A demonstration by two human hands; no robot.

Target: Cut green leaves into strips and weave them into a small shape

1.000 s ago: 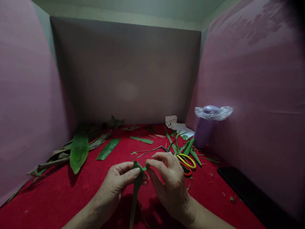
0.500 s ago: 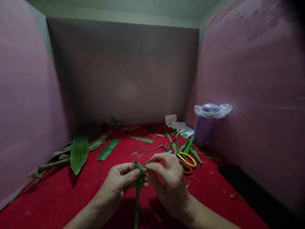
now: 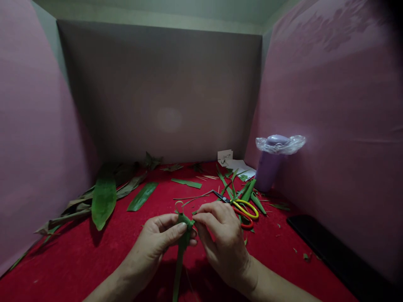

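Observation:
A folded green leaf strip [image 3: 183, 239] is pinched between the thumb and fingers of my left hand [image 3: 160, 235]. Its long tail hangs down toward the front of the red cloth, and a thin curled loop sticks up at its top. My right hand [image 3: 222, 235] is closed at the right side of the folded part, thumb and forefinger pinching a small end of the leaf there. The fingertips partly hide that end. Scissors [image 3: 247, 209] with yellow and red handles lie on the cloth just beyond my right hand.
Large green and dried leaves [image 3: 103, 201] lie at left, with cut leaf pieces [image 3: 143, 197] farther in. Leaf scraps [image 3: 250, 191] surround the scissors. A purple tumbler [image 3: 267, 172] topped with clear plastic, white papers [image 3: 241, 167] and a black phone-like slab [image 3: 327, 247] are at right. Pink side panels enclose the table.
The hanging tail of the leaf strip has swung slightly to the left. My right fingertips have shifted a little at the fold, and both hands keep their grip.

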